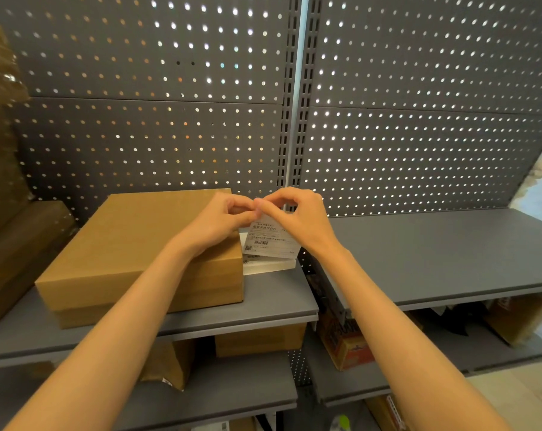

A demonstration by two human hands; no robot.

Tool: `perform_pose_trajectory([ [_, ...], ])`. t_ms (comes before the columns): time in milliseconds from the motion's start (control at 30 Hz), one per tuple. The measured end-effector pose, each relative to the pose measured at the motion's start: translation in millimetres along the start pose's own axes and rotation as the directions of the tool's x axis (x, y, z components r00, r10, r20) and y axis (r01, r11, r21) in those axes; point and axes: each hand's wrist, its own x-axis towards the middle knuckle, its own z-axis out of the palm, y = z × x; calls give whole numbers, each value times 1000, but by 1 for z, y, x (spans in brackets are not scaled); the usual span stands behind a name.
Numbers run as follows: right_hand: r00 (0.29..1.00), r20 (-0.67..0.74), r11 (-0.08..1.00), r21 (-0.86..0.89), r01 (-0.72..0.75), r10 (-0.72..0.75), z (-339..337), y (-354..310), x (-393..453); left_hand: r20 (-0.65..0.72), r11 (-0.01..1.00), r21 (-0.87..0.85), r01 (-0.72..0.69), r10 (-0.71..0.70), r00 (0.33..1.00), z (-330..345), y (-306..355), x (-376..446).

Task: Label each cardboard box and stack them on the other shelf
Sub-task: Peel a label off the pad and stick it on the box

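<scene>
A flat brown cardboard box (pixel 133 244) lies on the left grey shelf (pixel 263 300), stacked on another box of the same kind. Right of it sits a small pile of white labels (pixel 269 264). Above that pile I hold one white printed label (pixel 271 239) by its top edge. My left hand (pixel 223 222) and my right hand (pixel 297 219) both pinch that edge, fingertips meeting at its upper left corner. The label hangs tilted between the hands, its barcode side facing me.
The right grey shelf (pixel 434 259) bears nothing in view. A pegboard back wall stands behind both shelves, with a slotted upright post (pixel 294 119) between them. Wrapped brown parcels (pixel 21 237) lean at far left. More boxes (pixel 260 339) sit on the lower shelves.
</scene>
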Motion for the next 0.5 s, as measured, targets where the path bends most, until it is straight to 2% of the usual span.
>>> perform_pose_trajectory([
  [100, 999, 38, 1000, -17, 9, -8, 0, 0, -1, -14, 999, 45, -13, 14, 1000, 1, 0, 1],
  [500, 999, 22, 996, 77, -47, 45, -4, 1, 1, 11, 998, 53, -23, 23, 1000, 1, -1, 1],
])
